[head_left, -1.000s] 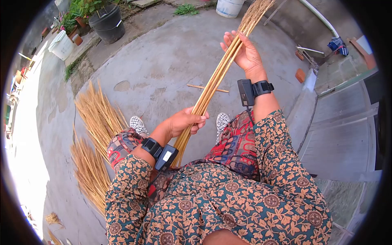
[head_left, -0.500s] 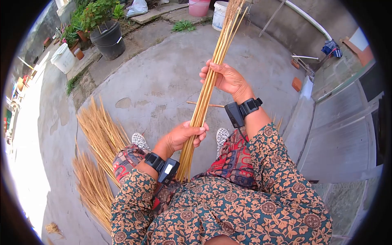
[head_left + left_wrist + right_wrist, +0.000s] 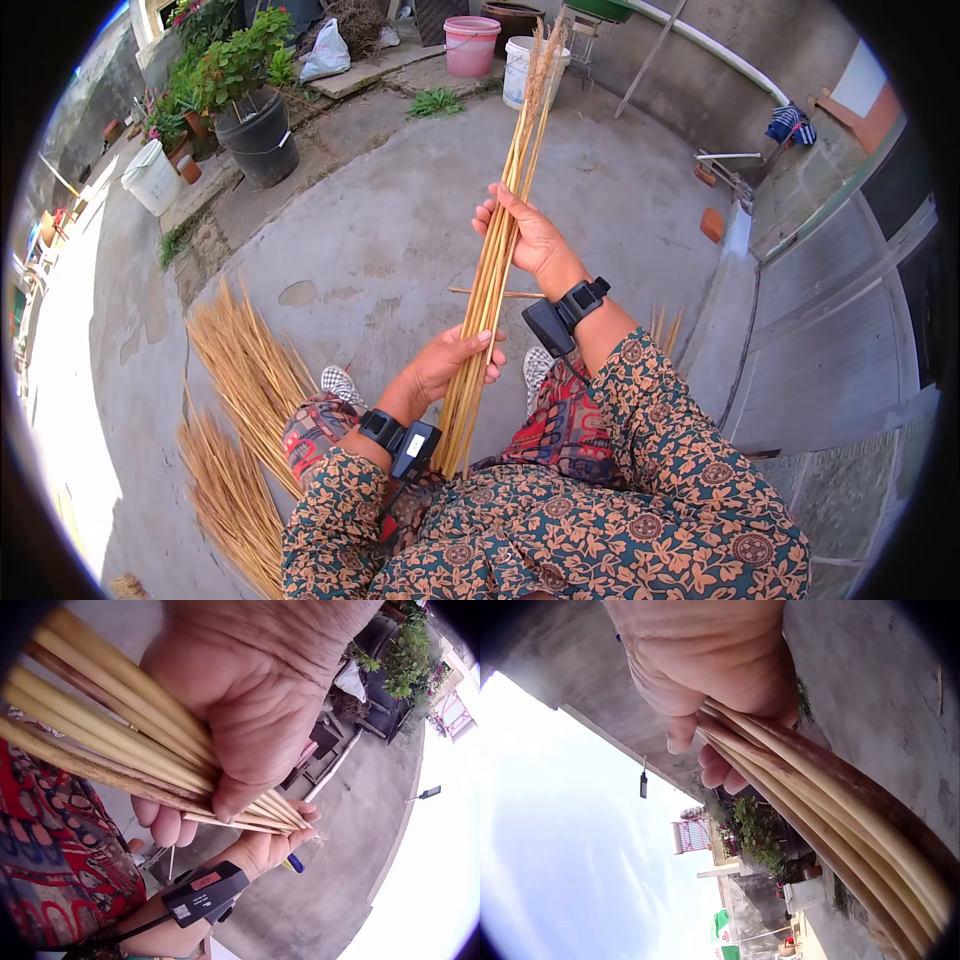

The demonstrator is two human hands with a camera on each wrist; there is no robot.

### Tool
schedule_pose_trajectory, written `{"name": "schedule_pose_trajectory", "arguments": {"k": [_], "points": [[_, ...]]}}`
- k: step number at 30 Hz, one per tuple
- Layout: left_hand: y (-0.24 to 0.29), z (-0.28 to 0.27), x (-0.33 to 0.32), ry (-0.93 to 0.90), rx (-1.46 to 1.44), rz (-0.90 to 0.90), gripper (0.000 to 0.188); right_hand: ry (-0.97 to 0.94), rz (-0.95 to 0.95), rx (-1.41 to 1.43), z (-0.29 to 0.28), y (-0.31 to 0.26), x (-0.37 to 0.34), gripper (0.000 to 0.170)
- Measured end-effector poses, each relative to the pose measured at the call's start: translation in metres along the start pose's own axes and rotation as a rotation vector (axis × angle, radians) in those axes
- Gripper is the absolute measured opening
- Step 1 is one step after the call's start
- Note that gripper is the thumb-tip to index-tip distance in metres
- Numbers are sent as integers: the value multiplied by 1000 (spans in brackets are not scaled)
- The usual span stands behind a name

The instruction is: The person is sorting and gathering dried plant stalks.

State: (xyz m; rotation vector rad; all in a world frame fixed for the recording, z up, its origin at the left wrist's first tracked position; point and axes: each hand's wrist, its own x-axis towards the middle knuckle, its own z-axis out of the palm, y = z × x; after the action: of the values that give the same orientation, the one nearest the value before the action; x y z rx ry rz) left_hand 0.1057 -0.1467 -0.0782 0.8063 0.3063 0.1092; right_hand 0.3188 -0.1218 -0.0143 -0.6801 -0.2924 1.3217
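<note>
A bundle of long yellow stalks (image 3: 488,285) with feathery brown tops slants up and away from the lap. My left hand (image 3: 445,370) grips its lower part, thumb laid across the stalks and fingers curled beneath. Higher up, the right hand (image 3: 530,235) holds the same bundle between thumb and fingers, below the feathery tops (image 3: 545,60). In the left wrist view the thick stalk ends (image 3: 112,712) fan out past the palm. The right wrist view shows the stalks (image 3: 825,802) running out from under the right palm.
Two piles of feathery stalks (image 3: 245,350) lie on the concrete by the left leg. One loose stalk (image 3: 515,294) lies ahead of the feet. Farther off stand a white bucket (image 3: 517,80), a pink bucket (image 3: 470,50) and a black plant pot (image 3: 258,145). A brick (image 3: 712,224) lies at right.
The right hand has come down and leftward, nearer the left hand, and the bundle stands steeper in the head view. Both hands keep hold of it. More of the far yard shows.
</note>
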Motion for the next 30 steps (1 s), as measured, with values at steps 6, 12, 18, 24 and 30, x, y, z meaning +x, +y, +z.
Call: {"name": "schedule_pose_trajectory", "arguments": {"k": [6, 12, 18, 24, 30], "points": [[11, 9, 8, 53, -65, 95, 36, -82, -45, 20, -5, -3, 15, 16], [18, 0, 11, 443, 528, 450, 38, -46, -84, -34, -4, -1, 12, 12], [27, 23, 3, 612, 1014, 606, 35, -48, -132, -75, -2, 2, 15, 14], [21, 15, 7, 645, 1272, 686, 20, -150, -128, -126, -3, 4, 15, 17], [12, 9, 13, 800, 1404, 611, 14, -221, -117, -158, 2, 4, 13, 17]]}}
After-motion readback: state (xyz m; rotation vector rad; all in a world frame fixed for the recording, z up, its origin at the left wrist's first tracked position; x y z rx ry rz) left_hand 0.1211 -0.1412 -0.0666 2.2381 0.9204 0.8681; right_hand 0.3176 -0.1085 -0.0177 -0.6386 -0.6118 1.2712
